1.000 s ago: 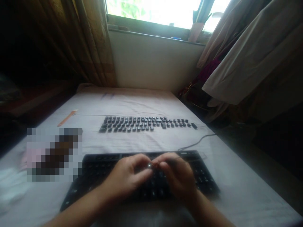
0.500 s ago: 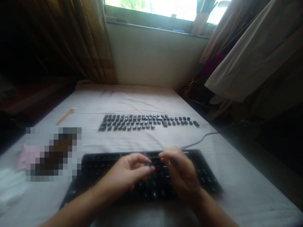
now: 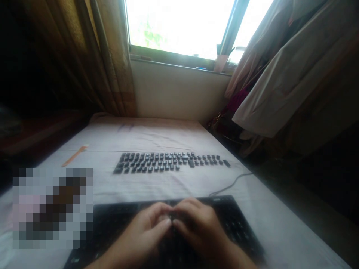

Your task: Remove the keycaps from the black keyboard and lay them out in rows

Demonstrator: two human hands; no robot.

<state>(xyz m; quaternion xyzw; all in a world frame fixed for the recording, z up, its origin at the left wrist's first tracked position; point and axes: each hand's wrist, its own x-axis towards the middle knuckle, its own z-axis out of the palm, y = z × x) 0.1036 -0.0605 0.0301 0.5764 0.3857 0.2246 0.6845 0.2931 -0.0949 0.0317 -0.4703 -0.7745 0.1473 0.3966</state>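
centre: blocky keycaps (image 3: pixel 169 162), wrinkled cloth (image 3: pixel 140 186) | lower centre: black plastic keyboard (image 3: pixel 244 228), middle hidden behind your left hand (image 3: pixel 148 226), pinching a small dark piece (image 3: pixel 171 217), and right hand (image 3: pixel 202 226), grip cannot be told

Glaring daylight through a window (image 3: pixel 179 26), blurred greenery (image 3: pixel 152 35) outside, pale wall (image 3: pixel 174 91) below the sill (image 3: pixel 168 64), gold-brown curtain (image 3: pixel 108 56) at left, light fabric (image 3: pixel 266 97) hanging at right, pale tablecloth-like sheet (image 3: pixel 108 136), both sides deeply shadowed
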